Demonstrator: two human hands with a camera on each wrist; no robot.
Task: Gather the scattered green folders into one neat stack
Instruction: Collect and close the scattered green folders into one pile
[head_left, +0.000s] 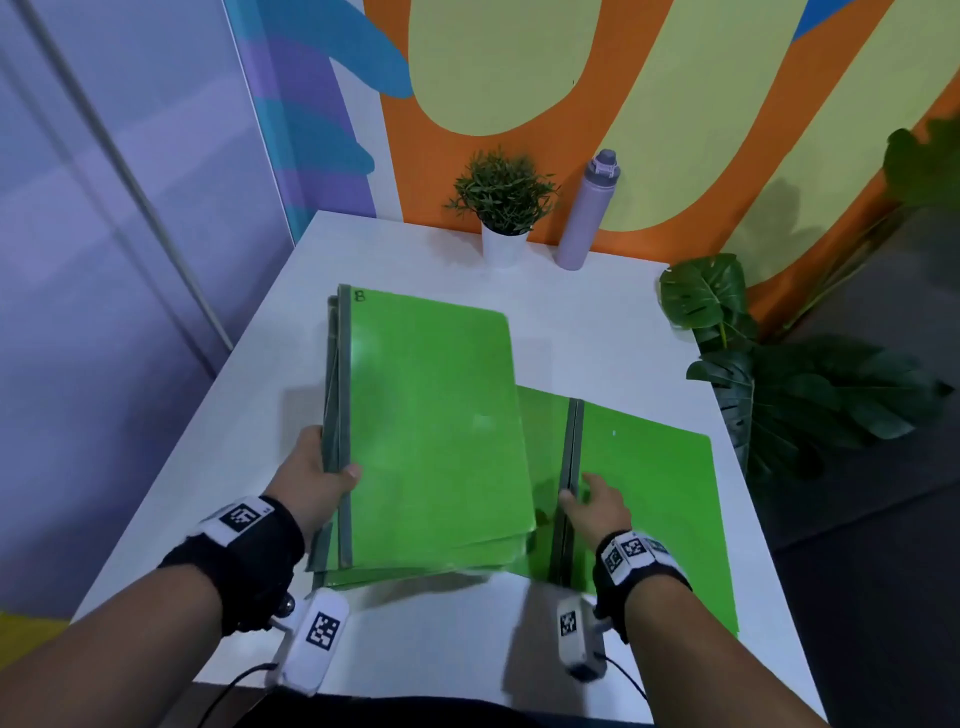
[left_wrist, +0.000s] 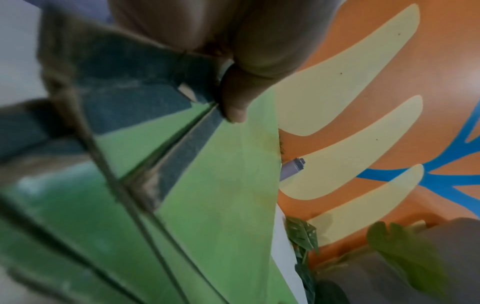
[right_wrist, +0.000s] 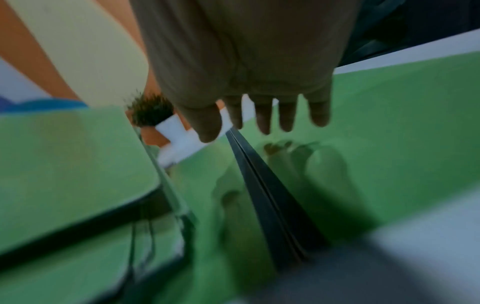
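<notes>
step: adding the last loose folder to the pile, by my read. The pile (head_left: 431, 431) sits mid table; the loose folder (head_left: 644, 499) lies to its right, nearer the right edge, w/ its left part tucked under the pile's right edge.

left hand (head_left: 317, 473): gripping the pile at its near left spine, thumb (left_wrist: 235, 98) on top of the cover, fingers under. The near left corner looks lifted a bit off the table (head_left: 441, 244).

right hand (right_wrist: 249, 67): open, fingers spread and fairly straight, over the loose folder by its dark spine (right_wrist: 270, 201). Fingertips (right_wrist: 262, 121) look close to the cover; touching or just above, can't tell, blur is heavy.

how to do it well: keep the left grip firm so the pile doesn't fan out. Get the right fingers under the spine side, since it's the stiffest part. Lift and lay it on top, or slide it fully under, spine to the left like the others. Then square all 4 edges w/ both palms.

risk: glossy covers prob slide easily, so a push from one side may skew the pile more.

pile look: several bright green glossy folders w/ grey-green spines on the left. Top one has "B" written at the far left corner. Not square yet; lower covers stick out at the near edge, and spines are staggered on the left.

loose folder look: same green, shiny, flat, dark spine running near to far.

far side: small potted plant (head_left: 501, 208) and lilac bottle (head_left: 587, 208), well apart from the folders.
</notes>
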